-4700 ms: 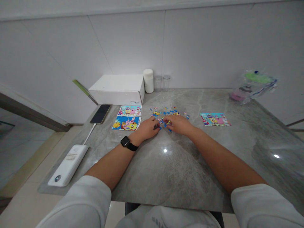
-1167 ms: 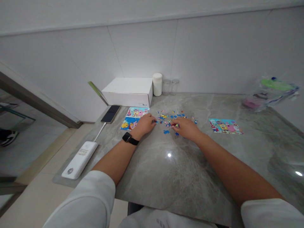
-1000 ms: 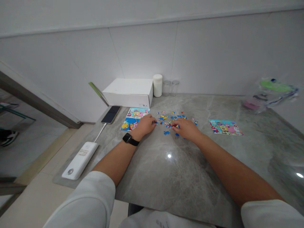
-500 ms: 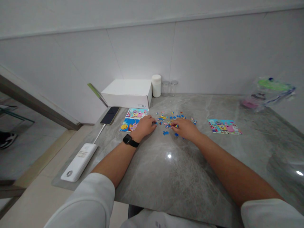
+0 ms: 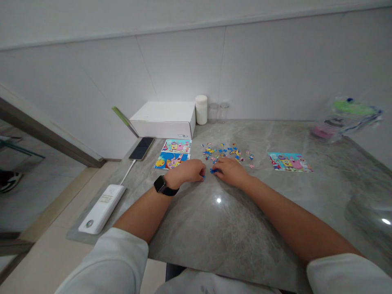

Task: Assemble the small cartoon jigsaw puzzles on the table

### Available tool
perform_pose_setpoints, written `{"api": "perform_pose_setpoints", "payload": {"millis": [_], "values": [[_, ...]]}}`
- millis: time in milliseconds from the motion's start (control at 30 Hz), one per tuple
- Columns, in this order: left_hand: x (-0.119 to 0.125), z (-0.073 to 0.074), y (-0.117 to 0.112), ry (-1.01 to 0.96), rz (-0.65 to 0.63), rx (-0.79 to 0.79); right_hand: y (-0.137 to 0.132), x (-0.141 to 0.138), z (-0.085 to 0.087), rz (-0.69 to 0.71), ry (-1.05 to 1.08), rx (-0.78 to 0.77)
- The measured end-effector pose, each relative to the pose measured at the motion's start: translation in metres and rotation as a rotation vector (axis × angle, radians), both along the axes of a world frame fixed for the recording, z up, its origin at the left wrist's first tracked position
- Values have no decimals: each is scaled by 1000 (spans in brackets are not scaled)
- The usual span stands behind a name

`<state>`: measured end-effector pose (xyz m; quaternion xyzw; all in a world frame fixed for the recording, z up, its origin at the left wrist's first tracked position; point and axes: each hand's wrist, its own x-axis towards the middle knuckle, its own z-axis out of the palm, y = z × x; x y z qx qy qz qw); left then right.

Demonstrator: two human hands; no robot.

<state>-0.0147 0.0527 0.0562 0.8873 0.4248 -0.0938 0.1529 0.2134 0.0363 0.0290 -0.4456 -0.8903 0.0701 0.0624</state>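
Small loose jigsaw pieces (image 5: 228, 152), mostly blue and yellow, lie scattered on the grey marble table (image 5: 232, 220). My left hand (image 5: 188, 172), with a black watch on the wrist, rests curled on the table just in front of the scatter, fingertips pinched on a blue piece. My right hand (image 5: 229, 171) lies close beside it, fingers bent, tips on a blue piece (image 5: 213, 170). The two hands nearly meet at that piece.
Two finished cartoon puzzle cards (image 5: 173, 154) lie left of the pieces, a third card (image 5: 289, 161) to the right. Behind stand a white box (image 5: 163, 119), a white jar (image 5: 201, 109) and two glass jars. A phone (image 5: 141, 148), a white power bank (image 5: 101, 208) and a plastic bag (image 5: 347, 116) sit at the sides.
Both hands have drawn back toward me out of the scatter, bringing blue pieces with them, and now sit close together in front of the pile. The view shifted slightly.
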Motion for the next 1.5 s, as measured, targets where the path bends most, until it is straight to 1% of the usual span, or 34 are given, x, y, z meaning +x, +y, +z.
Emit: {"api": "perform_pose_setpoints", "payload": {"millis": [200,367,533,633,733,833,1000,1067,1100,1167,1233,1300,1400,1433,1500], "values": [[2,6,-3,10,1,-15,1,-1,-8,-26,24,38],[3,7,-3,-8,-11,-39,4,0,-13,-28,46,61],[3,6,-1,-22,9,-46,4,0,-14,-7,68,95],[-3,7,2,-48,21,-51,4,1,-11,-27,110,125],[-13,10,7,-69,66,12,5,6,-5,-67,136,155],[-25,15,14,-97,97,114,9,18,9,-110,166,202],[-37,18,23,-113,185,253,22,60,41,-223,348,325],[-39,17,24,-132,222,306,25,78,47,-275,386,353],[-39,16,24,-146,239,331,25,86,46,-297,389,359],[-36,13,24,-176,269,378,23,98,35,-327,372,346],[-30,8,24,-193,287,409,17,107,16,-329,343,315],[-22,1,24,-198,277,421,10,111,-7,-330,331,294],[-5,-8,31,-188,254,405,2,114,-35,-345,369,319],[1,-10,35,-173,260,398,2,114,-40,-348,395,332],[13,-13,45,-157,255,388,2,113,-45,-352,453,366]]}}
